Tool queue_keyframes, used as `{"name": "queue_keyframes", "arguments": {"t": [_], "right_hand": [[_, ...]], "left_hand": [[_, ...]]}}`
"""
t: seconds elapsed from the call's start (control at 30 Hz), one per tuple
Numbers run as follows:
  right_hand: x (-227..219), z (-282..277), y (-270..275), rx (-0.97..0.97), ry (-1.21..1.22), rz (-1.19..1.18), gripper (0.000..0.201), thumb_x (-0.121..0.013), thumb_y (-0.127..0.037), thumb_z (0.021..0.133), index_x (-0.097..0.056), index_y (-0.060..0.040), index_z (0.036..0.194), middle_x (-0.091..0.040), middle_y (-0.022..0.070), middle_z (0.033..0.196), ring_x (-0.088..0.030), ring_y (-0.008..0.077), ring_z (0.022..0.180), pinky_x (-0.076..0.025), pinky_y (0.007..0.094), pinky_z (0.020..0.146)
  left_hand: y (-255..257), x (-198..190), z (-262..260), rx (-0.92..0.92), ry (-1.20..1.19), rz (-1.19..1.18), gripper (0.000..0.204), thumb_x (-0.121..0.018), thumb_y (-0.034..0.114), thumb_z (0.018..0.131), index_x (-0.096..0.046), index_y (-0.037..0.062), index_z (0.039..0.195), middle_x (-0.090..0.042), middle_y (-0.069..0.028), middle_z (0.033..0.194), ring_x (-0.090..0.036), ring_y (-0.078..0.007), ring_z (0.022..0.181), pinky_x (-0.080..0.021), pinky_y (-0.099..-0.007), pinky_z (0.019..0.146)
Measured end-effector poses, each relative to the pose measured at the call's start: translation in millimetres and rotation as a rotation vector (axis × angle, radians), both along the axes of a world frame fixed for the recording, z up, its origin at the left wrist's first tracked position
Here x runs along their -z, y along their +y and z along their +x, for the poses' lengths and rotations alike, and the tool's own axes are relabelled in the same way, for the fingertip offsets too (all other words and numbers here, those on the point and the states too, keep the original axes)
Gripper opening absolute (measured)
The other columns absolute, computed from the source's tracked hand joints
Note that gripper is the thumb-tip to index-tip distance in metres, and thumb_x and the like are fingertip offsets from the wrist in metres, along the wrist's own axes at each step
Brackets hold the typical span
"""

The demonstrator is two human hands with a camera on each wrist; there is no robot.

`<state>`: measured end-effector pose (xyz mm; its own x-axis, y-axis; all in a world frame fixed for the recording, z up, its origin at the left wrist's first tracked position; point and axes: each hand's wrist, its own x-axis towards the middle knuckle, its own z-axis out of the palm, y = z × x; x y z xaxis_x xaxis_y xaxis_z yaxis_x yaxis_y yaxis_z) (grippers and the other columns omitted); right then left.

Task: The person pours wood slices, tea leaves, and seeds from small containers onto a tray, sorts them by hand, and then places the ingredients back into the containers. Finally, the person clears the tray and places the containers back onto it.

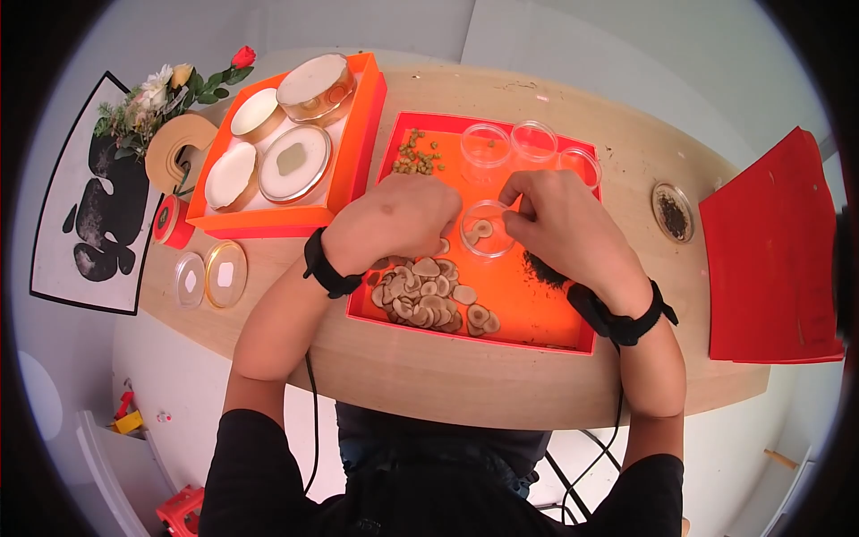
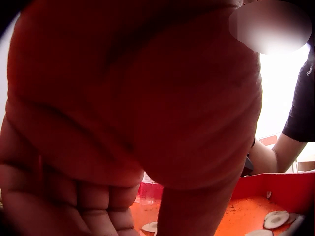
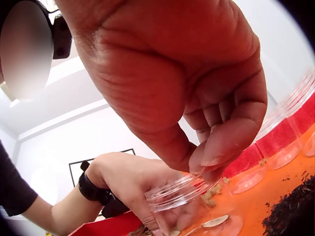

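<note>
My right hand (image 1: 568, 219) pinches the rim of a clear round plastic jar (image 1: 490, 255) between thumb and fingertips. A pale dried slice (image 1: 483, 229) with a brown rim shows in the jar. Left of it, my left hand (image 1: 389, 215) reaches down with bent fingers, its fingertips mostly hidden from above. A single slice (image 1: 444, 245) peeks out beside them; I cannot tell whether they grip it. In the right wrist view the left hand (image 3: 133, 184) is low behind the jar (image 3: 172, 194). A heap of similar slices (image 1: 420, 295) lies below the left hand.
An orange-red tray (image 1: 537, 313) holds everything handled, including greenish-brown buds (image 1: 413, 161), dark shreds (image 1: 541, 268) and several clear jars (image 1: 486, 146) at its back. Left stand an orange box (image 1: 358, 152) of lidded tins, two shallow dishes (image 1: 225, 273) and flowers; right are a dish (image 1: 672, 213) and red folder (image 1: 769, 259).
</note>
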<state>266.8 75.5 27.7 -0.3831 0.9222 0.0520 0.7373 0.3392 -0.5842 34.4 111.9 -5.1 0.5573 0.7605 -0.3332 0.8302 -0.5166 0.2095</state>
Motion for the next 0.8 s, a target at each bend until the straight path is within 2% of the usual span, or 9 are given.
{"name": "queue_keyframes", "arguments": {"t": [0.17, 0.27, 0.33, 0.37, 0.43, 0.47, 0.57, 0.67, 0.8], "right_hand": [[3.0, 2.0, 1.0, -0.007, 0.004, 0.022, 0.018, -0.070, -0.001, 0.091, -0.076, 0.0133, 0.101, -0.072, 0.0317, 0.082, -0.074, 0.0445, 0.078, -0.058, 0.0492, 0.071], [4.1, 3.2, 1.5, -0.012, 0.031, 0.023, 0.016, -0.070, -0.002, 0.091, -0.075, 0.0135, 0.095, -0.070, 0.0318, 0.081, -0.073, 0.0456, 0.078, -0.058, 0.0500, 0.071], [6.7, 4.1, 2.4, -0.023, 0.034, 0.054, 0.016, -0.070, -0.002, 0.091, -0.073, 0.0138, 0.090, -0.068, 0.0321, 0.080, -0.071, 0.0467, 0.077, -0.057, 0.0512, 0.071], [7.8, 4.1, 3.0, -0.018, 0.038, 0.053, 0.016, -0.070, -0.002, 0.091, -0.073, 0.0138, 0.090, -0.068, 0.0321, 0.080, -0.071, 0.0467, 0.077, -0.057, 0.0512, 0.071], [9.8, 3.6, 4.0, -0.045, 0.049, 0.052, 0.017, -0.069, -0.002, 0.090, -0.071, 0.0139, 0.087, -0.066, 0.0328, 0.078, -0.070, 0.0474, 0.077, -0.056, 0.0523, 0.070], [10.8, 4.2, 3.5, -0.043, 0.052, 0.052, 0.017, -0.069, -0.002, 0.090, -0.071, 0.0139, 0.087, -0.066, 0.0328, 0.078, -0.070, 0.0474, 0.077, -0.056, 0.0523, 0.070], [11.6, 4.6, 4.0, -0.073, 0.076, 0.060, 0.016, -0.068, -0.002, 0.090, -0.071, 0.0132, 0.086, -0.066, 0.0329, 0.078, -0.071, 0.0473, 0.077, -0.056, 0.0521, 0.070], [12.3, 5.0, 4.8, -0.078, 0.048, 0.073, 0.016, -0.068, -0.002, 0.089, -0.072, 0.0134, 0.086, -0.067, 0.0330, 0.079, -0.071, 0.0469, 0.077, -0.056, 0.0522, 0.070], [17.4, 6.6, 6.0, -0.099, 0.084, 0.088, 0.014, -0.067, -0.001, 0.088, -0.071, 0.0118, 0.084, -0.066, 0.0330, 0.080, -0.070, 0.0476, 0.077, -0.055, 0.0534, 0.068]], "left_hand": [[-1.1, -4.7, -5.5, 0.051, -0.050, 0.046, 0.019, -0.086, 0.015, 0.086, -0.075, 0.0035, 0.098, -0.076, -0.0127, 0.093, -0.075, -0.0339, 0.095, -0.057, -0.0468, 0.082], [-1.9, -18.1, -11.4, -0.003, -0.058, -0.027, 0.019, -0.085, 0.015, 0.087, -0.074, 0.0033, 0.096, -0.075, -0.0129, 0.091, -0.074, -0.0333, 0.094, -0.057, -0.0468, 0.082], [-3.4, -22.3, -21.0, 0.017, -0.158, 0.194, 0.017, -0.084, 0.013, 0.088, -0.073, 0.0025, 0.095, -0.075, -0.0131, 0.088, -0.075, -0.0316, 0.088, -0.058, -0.0444, 0.078], [-4.6, -29.0, -19.2, 0.022, -0.155, 0.193, 0.017, -0.084, 0.013, 0.088, -0.073, 0.0025, 0.095, -0.075, -0.0131, 0.088, -0.075, -0.0316, 0.088, -0.058, -0.0444, 0.078], [-9.0, -49.9, -15.4, -0.103, -0.265, 0.251, 0.013, -0.081, 0.010, 0.090, -0.073, 0.0018, 0.095, -0.076, -0.0128, 0.085, -0.076, -0.0296, 0.081, -0.058, -0.0413, 0.073], [-12.9, -55.4, -11.7, -0.102, -0.322, 0.293, 0.010, -0.080, 0.008, 0.091, -0.073, 0.0017, 0.097, -0.077, -0.0126, 0.083, -0.076, -0.0282, 0.076, -0.058, -0.0396, 0.070], [-22.6, -53.9, -0.8, -0.027, -0.417, 0.279, 0.010, -0.080, 0.008, 0.091, -0.074, 0.0020, 0.097, -0.077, -0.0128, 0.083, -0.076, -0.0286, 0.077, -0.058, -0.0402, 0.070], [-31.7, -48.3, 2.8, 0.078, -0.378, 0.279, 0.011, -0.080, 0.006, 0.089, -0.074, 0.0023, 0.097, -0.077, -0.0129, 0.082, -0.076, -0.0300, 0.076, -0.058, -0.0410, 0.071], [-34.6, -58.3, -0.5, 0.035, -0.331, 0.256, 0.012, -0.080, 0.006, 0.088, -0.075, 0.0026, 0.099, -0.078, -0.0127, 0.084, -0.077, -0.0311, 0.078, -0.058, -0.0418, 0.072]]}}
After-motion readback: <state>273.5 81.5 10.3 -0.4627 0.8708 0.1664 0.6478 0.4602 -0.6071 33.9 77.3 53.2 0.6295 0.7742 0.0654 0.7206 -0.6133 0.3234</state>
